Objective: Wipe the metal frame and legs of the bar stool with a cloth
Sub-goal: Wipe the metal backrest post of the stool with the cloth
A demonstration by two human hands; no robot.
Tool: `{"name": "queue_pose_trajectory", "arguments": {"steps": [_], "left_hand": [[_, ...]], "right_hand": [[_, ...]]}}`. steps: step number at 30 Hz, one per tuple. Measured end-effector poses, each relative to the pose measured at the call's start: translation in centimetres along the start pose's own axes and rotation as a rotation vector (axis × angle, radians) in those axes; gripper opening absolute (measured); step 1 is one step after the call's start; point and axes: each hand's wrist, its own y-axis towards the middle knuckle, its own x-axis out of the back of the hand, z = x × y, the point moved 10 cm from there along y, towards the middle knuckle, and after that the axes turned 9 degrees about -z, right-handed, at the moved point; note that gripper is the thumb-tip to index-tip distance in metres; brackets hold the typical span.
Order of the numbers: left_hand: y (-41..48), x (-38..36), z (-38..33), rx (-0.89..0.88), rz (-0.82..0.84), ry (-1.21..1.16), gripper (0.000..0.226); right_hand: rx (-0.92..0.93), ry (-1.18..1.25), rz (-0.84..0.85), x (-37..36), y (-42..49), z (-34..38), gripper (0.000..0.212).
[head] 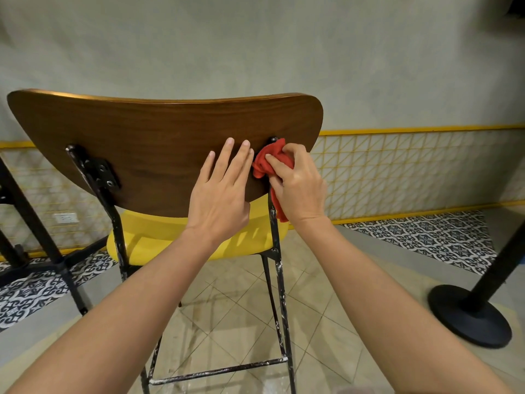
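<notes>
Bar stool (159, 240) stands right in front of me. My left hand (218, 200) lies flat, fingers straight, on its wooden backrest (142, 143). My right hand (299, 186) grips the bunched red cloth (270, 162) against the right metal upright (279, 280), at the backrest.

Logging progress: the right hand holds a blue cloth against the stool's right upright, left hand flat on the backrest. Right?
No: the head view shows the cloth is red, not blue. The right hand holds it against the right upright; the left hand lies flat on the backrest.
</notes>
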Motion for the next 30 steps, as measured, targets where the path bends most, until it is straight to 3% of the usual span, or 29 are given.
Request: {"name": "queue_pose_trajectory", "arguments": {"steps": [5,11,14,18,26,30], "left_hand": [[0.0,0.1,0.2,-0.006,0.002,0.011,0.082],[0.0,0.3,0.1,0.007,-0.016,-0.001,0.078],[0.0,0.3,0.0,-0.001,-0.026,0.001,0.079],[0.0,0.1,0.0,0.005,-0.021,-0.005,0.081],[-0.1,0.0,0.0,0.016,-0.032,-0.011,0.080],[-0.2,-0.1,0.0,0.004,-0.035,-0.004,0.080]], "right_hand": [[-0.040,0.014,-0.066,0.1,0.3,0.3,0.027],[-0.005,0.025,0.040,-1.0,-1.7,-0.6,0.025],[-0.033,0.062,-0.005,-0.2,-0.9,-1.0,0.025],[-0.129,0.120,-0.072,0.7,0.6,-1.6,0.028],[-0.441,0.217,0.202,-2.8,-5.0,-4.0,0.023],[-0.602,0.333,0.079,-2.0,-3.3,-5.5,0.028]]}}
